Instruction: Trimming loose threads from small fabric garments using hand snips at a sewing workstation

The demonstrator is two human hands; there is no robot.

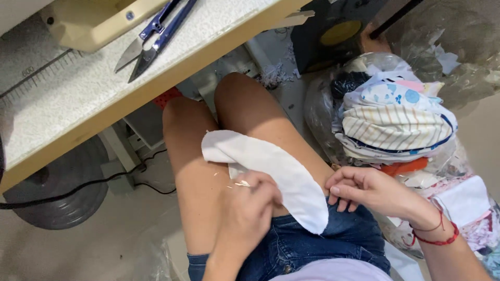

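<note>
A curved white fabric piece (pixel 271 166) lies across my lap, over bare thighs and denim shorts (pixel 307 239). My left hand (pixel 247 208) grips its near edge, fingers curled over the cloth. My right hand (pixel 364 190), with a red string bracelet on the wrist, rests with fingers bent at the fabric's right end, touching my thigh and the cloth's edge; whether it pinches the cloth is unclear.
A speckled worktable (pixel 78 88) with a wooden edge is at upper left, with blue-handled thread snips (pixel 153 39) on it. A clear plastic bag of folded fabric pieces (pixel 396 119) sits to my right. A dark round pedal base (pixel 62 192) and a cable lie on the floor.
</note>
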